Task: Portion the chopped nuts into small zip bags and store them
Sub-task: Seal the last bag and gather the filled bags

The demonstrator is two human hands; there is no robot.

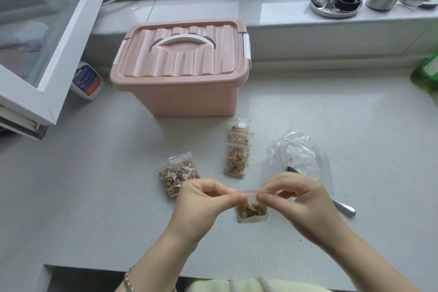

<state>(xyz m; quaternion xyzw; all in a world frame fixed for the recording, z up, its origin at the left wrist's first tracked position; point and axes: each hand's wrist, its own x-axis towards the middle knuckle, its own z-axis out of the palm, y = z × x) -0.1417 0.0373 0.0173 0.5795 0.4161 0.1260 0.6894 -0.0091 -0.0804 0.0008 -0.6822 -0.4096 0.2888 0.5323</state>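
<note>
Left hand (201, 199) and right hand (294, 197) both pinch the red seal of a little zip bag (251, 212) of chopped nuts, held just over the counter (94, 197). Looks light and floppy, so gripping that stiffer strip makes sense. Filled bags (237, 161) and pink box (182, 69) beyond.

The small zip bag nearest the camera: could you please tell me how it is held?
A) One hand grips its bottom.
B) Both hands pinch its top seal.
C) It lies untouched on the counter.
B: the left hand and the right hand each pinch the red-lined top edge of the zip bag, whose nuts hang below.
</note>
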